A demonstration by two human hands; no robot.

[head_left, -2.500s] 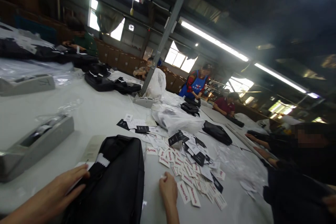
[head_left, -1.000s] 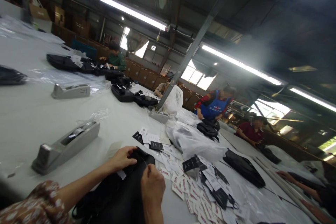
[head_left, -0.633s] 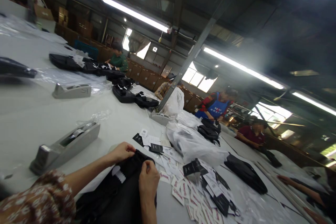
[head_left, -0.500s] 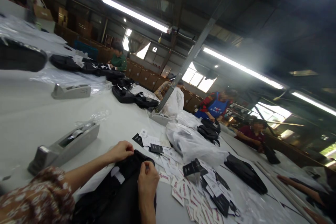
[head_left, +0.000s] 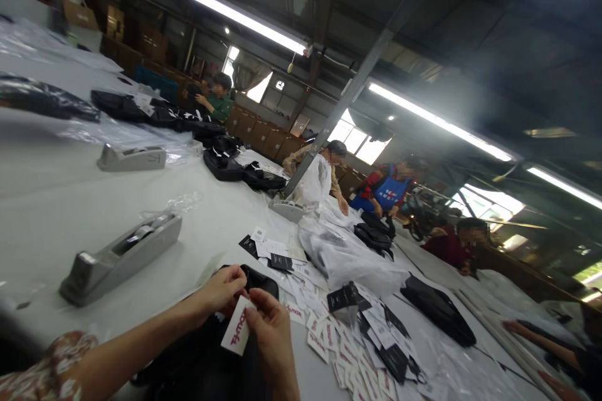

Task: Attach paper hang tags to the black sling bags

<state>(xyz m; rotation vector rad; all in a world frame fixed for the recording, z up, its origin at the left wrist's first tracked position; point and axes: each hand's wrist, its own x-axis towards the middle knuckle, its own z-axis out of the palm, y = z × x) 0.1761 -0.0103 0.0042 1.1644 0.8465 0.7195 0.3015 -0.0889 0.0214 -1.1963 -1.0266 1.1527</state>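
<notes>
Now then, a smooth white table (head_left: pixel 94 210) stretches out beneath the black bag (head_left: pixel 207 366), and just past the bag sits a crumpled, milky heap of plastic (head_left: pixel 348 257). The bag itself lies soft and dark on that table, right under both hands, its top edge catching a faint sheen. Left of it, a grey tape dispenser (head_left: pixel 125 257), hard-shelled and wedge-shaped. Over the bag's top end, the left hand (head_left: pixel 223 288) is pinched, fingertips together at the upper end of a tag (head_left: pixel 235 329); whether a cord runs between them, I can't tell. The right hand (head_left: pixel 273 332) is half curled, thumb against the tag's face, holding it. Right of the bag, flat white cards (head_left: pixel 348 354) overlap in a loose scatter. And the tag: a stiff white rectangle, dark red lettering, tilted above the bag. Handling it at the bag's top looks like the step in hand, calling for a steady, precise pinch.
</notes>
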